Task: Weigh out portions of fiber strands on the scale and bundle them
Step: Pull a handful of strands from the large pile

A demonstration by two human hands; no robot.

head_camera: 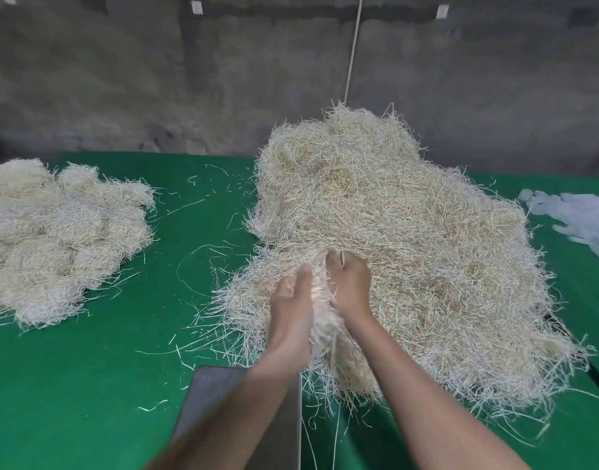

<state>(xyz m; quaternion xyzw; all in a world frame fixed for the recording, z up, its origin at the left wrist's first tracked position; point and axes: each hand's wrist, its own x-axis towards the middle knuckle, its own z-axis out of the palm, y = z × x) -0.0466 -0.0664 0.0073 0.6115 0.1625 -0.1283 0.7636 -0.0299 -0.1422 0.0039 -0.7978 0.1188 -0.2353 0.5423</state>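
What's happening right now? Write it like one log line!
step: grabbing portion | left hand: grips strands | right hand: grips strands | from: pile | scale: front, partly hidden | bundles: far left

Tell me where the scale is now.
In the head view the scale sits at the bottom centre on the green table, partly under the left forearm, beside the loose fiber pile.

Strands (393, 232) in big heap, middle to right: dry straw-like fiber, pale beige, matt, rough and wiry. Bundles (53, 239) at left: same fiber, looks whiter, ends frayed. Table cover (87, 368): green cloth, felt-like, matt, no shine. Scale plate (210, 395), near middle: grey metal, smooth, dull sheen. Wall (121, 79), far: grey concrete, rough, stained. Bags (579, 222), far right: thin plastic, whitish, half transparent, crumpled.
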